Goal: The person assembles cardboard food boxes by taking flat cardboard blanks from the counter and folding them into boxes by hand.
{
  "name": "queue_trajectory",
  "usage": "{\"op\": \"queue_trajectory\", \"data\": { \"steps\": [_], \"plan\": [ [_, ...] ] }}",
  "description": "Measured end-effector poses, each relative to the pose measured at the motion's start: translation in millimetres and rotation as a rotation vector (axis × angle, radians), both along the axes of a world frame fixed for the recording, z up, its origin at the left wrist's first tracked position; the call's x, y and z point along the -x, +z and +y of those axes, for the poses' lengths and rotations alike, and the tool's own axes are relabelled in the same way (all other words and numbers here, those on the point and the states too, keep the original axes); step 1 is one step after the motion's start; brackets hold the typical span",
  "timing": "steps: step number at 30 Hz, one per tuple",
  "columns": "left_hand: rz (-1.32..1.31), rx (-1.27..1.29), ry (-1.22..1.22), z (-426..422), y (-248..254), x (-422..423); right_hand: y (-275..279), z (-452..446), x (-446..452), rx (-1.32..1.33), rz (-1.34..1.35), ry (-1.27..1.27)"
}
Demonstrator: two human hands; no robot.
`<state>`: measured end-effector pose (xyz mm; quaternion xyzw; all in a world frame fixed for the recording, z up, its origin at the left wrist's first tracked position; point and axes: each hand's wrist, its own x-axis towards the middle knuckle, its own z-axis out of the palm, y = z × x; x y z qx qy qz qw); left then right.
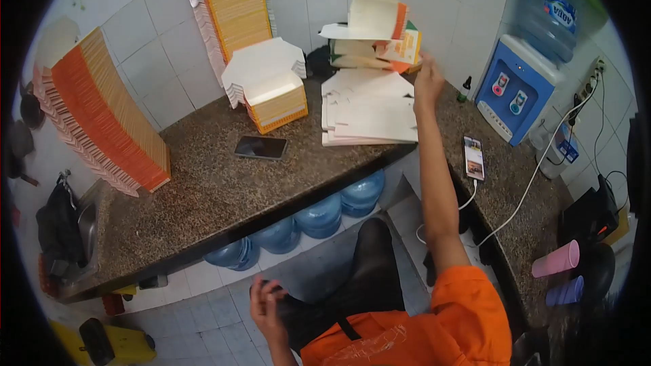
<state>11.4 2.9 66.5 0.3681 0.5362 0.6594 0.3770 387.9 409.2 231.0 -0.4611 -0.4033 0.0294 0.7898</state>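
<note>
My right hand reaches forward to the right side of a partly opened cardboard food box, its fingers closed at the box's edge. The box is white inside, with orange and yellow printing. In front of it lies a pile of flat white box blanks. My left hand is low, over the floor beside my leg, with loosely bent fingers apart and nothing in it. A folded box with its lid up stands on the counter, left of the blanks.
Tall stacks of nested boxes stand at the left and back of the granite counter. A dark phone lies in front. To the right are a charging phone, its white cable, and a water dispenser. Water jugs sit below.
</note>
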Motion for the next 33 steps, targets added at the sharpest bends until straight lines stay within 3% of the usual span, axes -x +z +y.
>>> {"op": "queue_trajectory", "data": {
  "steps": [2,4,6,8,9,11,14,20,23,29,33],
  "plan": [
    [0.018,0.007,-0.069,7,-2,-8,-26,-11,1,0.172,-0.355,0.067],
    [-0.094,-0.165,-0.417,6,12,-19,-52,-35,19,0.277,-0.625,0.408],
    [-0.042,-0.171,-0.441,9,42,-35,-82,-43,30,0.336,-1.043,0.390],
    [-0.343,-0.607,-0.711,19,83,-56,-128,-24,12,0.488,-1.272,0.395],
    [-0.489,-0.717,-0.759,20,102,-68,-133,-20,9,0.697,-1.263,0.533],
    [-0.749,-0.904,-0.820,20,140,-89,-135,-12,1,0.634,-1.377,0.474],
    [-1.002,-1.091,-0.895,21,179,-109,-100,-7,0,0.865,-1.292,0.574],
    [-1.283,-0.845,-0.933,5,114,-115,-85,14,-23,0.876,-1.224,0.784],
    [-1.457,-0.983,-1.010,8,189,-119,-78,20,-27,0.994,-1.087,0.891],
    [-1.519,-1.006,-0.858,0,203,-127,-76,26,-26,1.102,-0.922,0.926],
    [-1.452,-1.200,-1.014,30,172,-141,-76,33,-33,1.118,-0.905,0.949]
  ]
}}
